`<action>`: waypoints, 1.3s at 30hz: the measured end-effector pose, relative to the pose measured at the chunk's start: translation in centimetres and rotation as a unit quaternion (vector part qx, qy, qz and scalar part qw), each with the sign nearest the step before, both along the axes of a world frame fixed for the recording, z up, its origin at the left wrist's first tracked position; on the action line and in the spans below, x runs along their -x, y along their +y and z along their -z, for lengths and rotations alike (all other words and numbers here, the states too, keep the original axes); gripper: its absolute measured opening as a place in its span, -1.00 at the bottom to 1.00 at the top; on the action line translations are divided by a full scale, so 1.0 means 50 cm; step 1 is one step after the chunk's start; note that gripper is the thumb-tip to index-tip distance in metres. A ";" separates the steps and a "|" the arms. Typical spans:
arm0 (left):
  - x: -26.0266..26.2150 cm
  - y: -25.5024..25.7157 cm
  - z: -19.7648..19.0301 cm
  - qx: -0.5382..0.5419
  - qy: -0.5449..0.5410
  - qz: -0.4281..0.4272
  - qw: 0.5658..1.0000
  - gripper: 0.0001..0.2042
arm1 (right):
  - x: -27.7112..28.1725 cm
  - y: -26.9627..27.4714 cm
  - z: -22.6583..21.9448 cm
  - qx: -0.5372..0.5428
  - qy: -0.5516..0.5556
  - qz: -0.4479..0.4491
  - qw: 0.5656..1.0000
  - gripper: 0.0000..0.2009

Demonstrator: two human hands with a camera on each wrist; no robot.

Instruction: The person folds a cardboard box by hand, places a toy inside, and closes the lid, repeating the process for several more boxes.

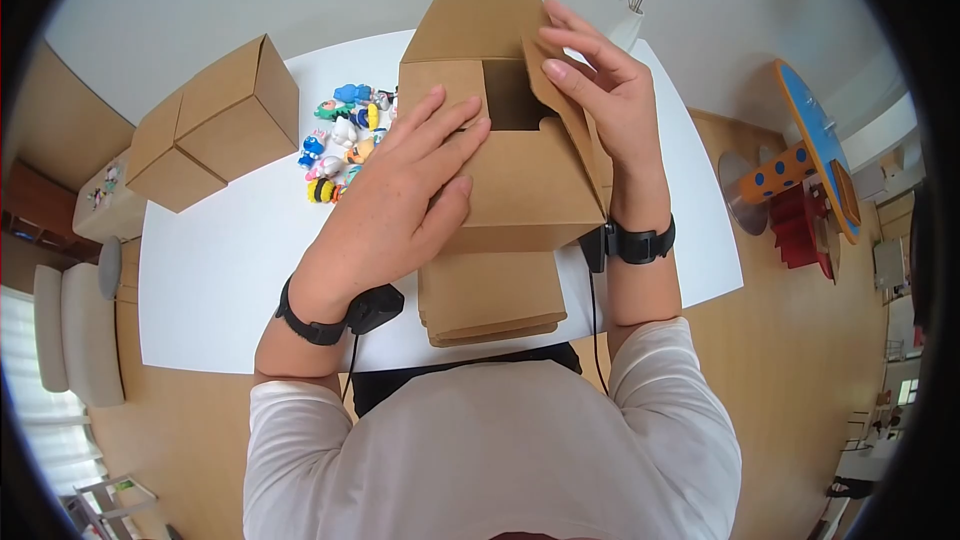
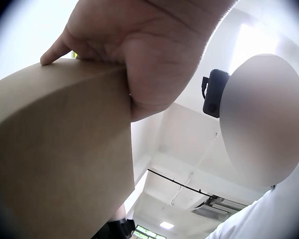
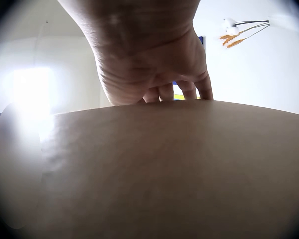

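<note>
A brown cardboard box [image 1: 530, 180] stands in the middle of the white table, its top partly uncovered and a dark gap showing inside. Its back flap [image 1: 480, 25] is raised, and the right flap [image 1: 565, 105] tilts up. My left hand [image 1: 400, 180] rests on the box's left side with fingers extended over the top. Beside the right flap is my right hand [image 1: 615, 90], its thumb and loosely bent fingers at the flap's outer edge. In the right wrist view, cardboard [image 3: 179, 164] fills the space below the fingers.
Small colourful toy figures [image 1: 345, 130] lie left of the box. Two closed brown boxes [image 1: 215, 125] stand at the table's left. Flat folded cardboard [image 1: 490, 295] lies at the front edge. A white vase [image 1: 628, 28] with dried stems is at the back right.
</note>
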State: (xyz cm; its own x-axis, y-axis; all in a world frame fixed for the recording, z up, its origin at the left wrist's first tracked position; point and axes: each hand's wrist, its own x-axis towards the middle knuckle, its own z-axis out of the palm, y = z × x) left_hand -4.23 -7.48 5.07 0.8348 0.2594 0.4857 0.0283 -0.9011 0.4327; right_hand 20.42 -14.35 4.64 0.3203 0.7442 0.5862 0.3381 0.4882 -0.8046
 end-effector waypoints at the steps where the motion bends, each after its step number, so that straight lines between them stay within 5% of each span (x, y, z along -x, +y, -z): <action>1: 0.001 0.000 0.001 0.002 0.000 -0.002 1.000 -0.56 | 0.005 0.004 0.003 -0.019 0.001 0.007 1.000 -0.48; 10: 0.022 0.070 0.004 0.098 -0.013 0.029 0.995 -0.44 | -0.008 0.007 0.011 0.111 0.043 -0.082 0.990 -0.45; 13: -0.011 0.075 0.022 0.129 -0.183 -0.067 0.972 -0.29 | -0.021 0.013 0.023 0.149 0.064 -0.097 0.982 -0.52; 14: -0.013 0.101 0.036 0.159 -0.165 -0.052 0.972 -0.18 | -0.027 0.015 0.028 0.159 0.063 -0.096 0.981 -0.55; 17: -0.034 0.124 0.063 0.343 -0.176 0.026 0.922 -0.29 | -0.031 0.016 0.027 0.108 0.017 -0.123 0.986 -0.69; 23: -0.021 0.136 0.058 0.313 -0.103 0.047 0.943 -0.56 | -0.029 0.010 0.022 0.152 0.014 -0.122 0.981 -0.64; 32: -0.016 0.120 0.045 0.307 -0.073 -0.040 0.948 -0.52 | -0.041 0.015 0.023 0.156 -0.003 -0.175 0.972 -0.66; 35: -0.009 0.107 0.030 0.285 -0.051 -0.063 0.955 -0.50 | -0.012 0.002 0.010 0.193 -0.044 -0.107 0.974 -0.68; 39: 0.000 0.091 0.021 0.236 -0.027 -0.082 0.968 -0.49 | 0.009 -0.015 -0.002 0.164 -0.258 -0.028 0.952 -0.56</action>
